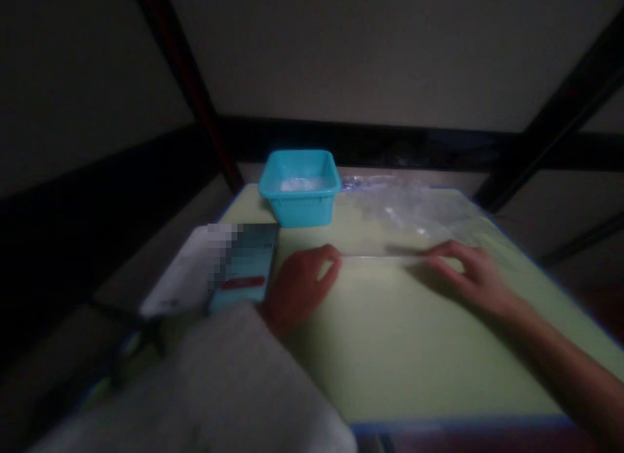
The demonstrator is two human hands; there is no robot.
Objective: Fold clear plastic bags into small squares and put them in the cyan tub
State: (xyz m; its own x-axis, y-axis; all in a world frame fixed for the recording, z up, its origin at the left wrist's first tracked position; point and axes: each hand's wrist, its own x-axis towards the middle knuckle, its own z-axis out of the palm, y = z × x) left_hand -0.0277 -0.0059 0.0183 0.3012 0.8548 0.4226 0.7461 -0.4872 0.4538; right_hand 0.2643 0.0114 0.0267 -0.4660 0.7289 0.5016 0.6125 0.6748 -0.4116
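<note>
Thumb and fingertips of my left hand point(303, 285) are pinched together on the left end of a thin, pale, see-through strip point(383, 257). My right hand point(472, 274) pinches its other end. Between the two hands the strip runs straight and level, just over the yellow tabletop point(419, 355). It looks like the edge of clear plastic, but the picture is too dim and blurred to tell its kind. A flat blue-green item point(248, 264) with a red bar, partly pixelated, lies beside my left hand.
A turquoise plastic basket point(305, 209) with whitish contents stands at the back of the table. Crumpled clear plastic point(414, 209) lies at the back right. A white flat item point(180, 271) is at the left, and pale cloth point(234, 388) covers the near left.
</note>
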